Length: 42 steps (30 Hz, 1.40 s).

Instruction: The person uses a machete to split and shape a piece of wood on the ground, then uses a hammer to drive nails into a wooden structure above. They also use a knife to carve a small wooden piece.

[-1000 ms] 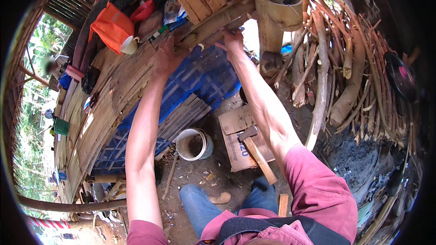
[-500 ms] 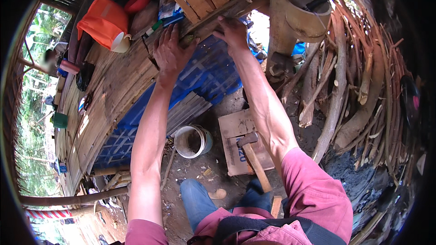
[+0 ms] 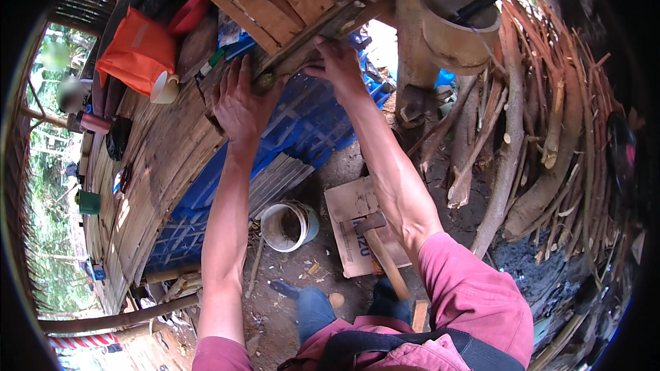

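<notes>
My left hand [image 3: 242, 104] lies with its fingers stretched out on the edge of the bamboo platform [image 3: 161, 144], beside a small greenish lump [image 3: 264, 82]. To the right, my right hand [image 3: 339, 69] rests against the wooden beam [image 3: 308, 49] below the upright boards, thumb apart from the other fingers. Neither hand is wrapped round anything that I can see. Below my hands hangs a blue woven sheet [image 3: 302, 113]. A hammer [image 3: 386, 261] with a wooden handle leans over a flattened cardboard box [image 3: 350, 196] on the ground.
A white bucket [image 3: 286, 228] stands on the dirt floor. An orange bag [image 3: 134, 48], a pale cup [image 3: 165, 87] and a red bowl [image 3: 189, 14] sit on the platform. A bamboo container [image 3: 459, 45] hangs on the post; stacked firewood [image 3: 515, 137] fills the right side.
The view has tilted, so the platform and boards appear farther left and lower. Both hands stay at the platform edge and beam. My legs have shifted slightly.
</notes>
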Tool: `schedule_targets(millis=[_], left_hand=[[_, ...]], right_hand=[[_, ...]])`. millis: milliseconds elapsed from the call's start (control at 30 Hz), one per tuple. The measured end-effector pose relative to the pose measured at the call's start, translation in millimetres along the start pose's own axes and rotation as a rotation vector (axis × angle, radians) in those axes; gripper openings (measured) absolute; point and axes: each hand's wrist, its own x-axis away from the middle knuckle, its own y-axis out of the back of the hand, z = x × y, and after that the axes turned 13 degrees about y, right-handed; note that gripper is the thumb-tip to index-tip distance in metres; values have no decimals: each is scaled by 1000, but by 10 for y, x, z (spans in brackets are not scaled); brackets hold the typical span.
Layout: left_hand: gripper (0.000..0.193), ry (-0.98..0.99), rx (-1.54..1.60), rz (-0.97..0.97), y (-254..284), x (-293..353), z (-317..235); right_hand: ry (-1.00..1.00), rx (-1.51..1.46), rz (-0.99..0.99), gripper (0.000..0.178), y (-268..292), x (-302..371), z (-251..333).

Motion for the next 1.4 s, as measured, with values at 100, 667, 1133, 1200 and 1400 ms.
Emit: schedule_targets(millis=[100,667,1133,1200,1400], left_hand=[[76,31,5,9,15,9,-7],[70,75,59,-50,-87,65,60],[64,90,55,-65,-68,40,32],[64,85,63,-63,-97,63,45],[62,118,88,-107,-103,46,-2]], right_hand=[[67,-7,-59,44,4,24,-77],[25,29,128,24,124,30,-47],[87,116,112,29,39,7,-3],[56,133,131,33,57,-5,-9],[69,177,2,31,-104,36,25]])
